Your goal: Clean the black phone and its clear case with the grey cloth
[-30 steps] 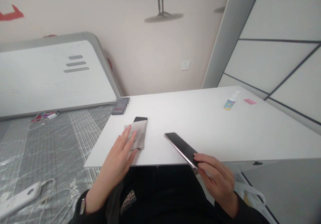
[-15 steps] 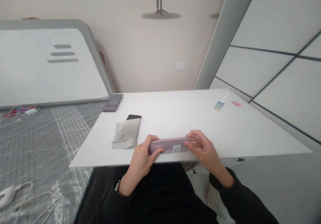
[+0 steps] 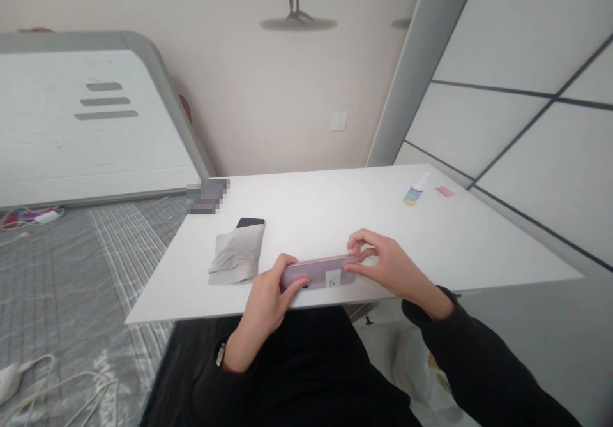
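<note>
A slim pinkish-purple slab, shaped like a phone (image 3: pixel 316 272), is held tilted above the table's near edge. It bears a white label (image 3: pixel 332 278) and a small dark round spot near its lower left. My left hand (image 3: pixel 271 293) grips its left end, thumb on the face turned to me and fingers behind. At the right end, my right hand (image 3: pixel 378 254) pinches the upper corner between thumb and fingertips. Whether a thin layer lies in that pinch is too small to tell. Left of the slab lies a grey cloth (image 3: pixel 237 254) over a dark flat device (image 3: pixel 250 222).
On the white table (image 3: pixel 306 210), a small spray bottle (image 3: pixel 416 191) and a pink card (image 3: pixel 445 191) lie at the far right. A blurred dark item (image 3: pixel 207 196) sits at the far left corner. Cables (image 3: pixel 90 376) trail over the grey bedding at left.
My right hand has shifted slightly up, its wrist swung outward, and its fingers have drawn into a tighter pinch at the corner. My left hand keeps its grip. The view has shifted a little.
</note>
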Motion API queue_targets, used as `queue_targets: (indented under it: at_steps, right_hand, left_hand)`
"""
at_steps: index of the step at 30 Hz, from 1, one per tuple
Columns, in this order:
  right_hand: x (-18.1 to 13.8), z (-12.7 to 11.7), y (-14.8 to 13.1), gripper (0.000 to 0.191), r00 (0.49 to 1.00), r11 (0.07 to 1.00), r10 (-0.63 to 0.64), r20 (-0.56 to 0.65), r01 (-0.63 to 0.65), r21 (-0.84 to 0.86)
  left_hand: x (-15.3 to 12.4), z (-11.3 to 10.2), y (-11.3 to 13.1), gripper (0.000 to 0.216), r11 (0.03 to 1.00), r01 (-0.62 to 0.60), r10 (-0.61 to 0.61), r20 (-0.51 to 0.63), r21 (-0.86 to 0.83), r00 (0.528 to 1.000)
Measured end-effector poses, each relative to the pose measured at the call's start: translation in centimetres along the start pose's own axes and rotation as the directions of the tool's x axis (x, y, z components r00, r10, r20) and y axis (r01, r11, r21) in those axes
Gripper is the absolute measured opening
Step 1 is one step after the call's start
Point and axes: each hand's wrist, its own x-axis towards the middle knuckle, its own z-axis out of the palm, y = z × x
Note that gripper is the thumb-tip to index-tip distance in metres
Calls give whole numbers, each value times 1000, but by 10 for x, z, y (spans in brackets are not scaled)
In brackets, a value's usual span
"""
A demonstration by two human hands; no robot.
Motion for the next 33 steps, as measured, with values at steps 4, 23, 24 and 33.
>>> queue_targets:
  at_steps: [4, 23, 24, 33]
  right_hand:
    - [6, -4, -4, 23, 999, 996, -23, 39, 26, -86]
    - [25, -16, -15, 37, 960, 906, -81, 267, 182, -382]
    - [25, -16, -16, 37, 958, 900, -80, 276, 189, -392]
    - [25, -17, -22, 30, 932, 844, -105, 347, 268, -465]
  left_hand:
    - [0, 1, 0, 22, 1000, -9, 9, -9, 12, 1000]
    - [-2, 5, 1, 23, 998, 3, 1, -62, 65, 998]
    - [-3, 6, 1, 23, 998, 7, -3, -65, 68, 998]
    - [-5, 9, 3, 24, 996, -7, 17, -119, 88, 993]
